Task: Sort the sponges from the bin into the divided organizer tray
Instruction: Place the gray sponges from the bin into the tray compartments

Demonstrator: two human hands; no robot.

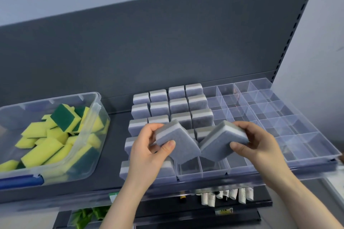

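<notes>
Dark grey shelf (pixel 115 130): bin (pixel 96 102) of yellow-green sponges (pixel 42 150) at left end; organizer tray (pixel 307 147) toward right end, its left compartments filled. Your left hand (pixel 147 154) grips a grey sponge (pixel 176 141), your right hand (pixel 260 145) a second grey sponge (pixel 221 141), both tilted above empty front compartments, likely for slotting in.

No readable text. Yellow label (pixel 224 211) on edge of lower shelf (pixel 186 216): dark print, blurred, illegible. Green tag (pixel 113 196) on front of upper shelf (pixel 115 135): nothing legible. White tubes (pixel 227 196) underneath: dark printing, too small and blurred to read.
</notes>
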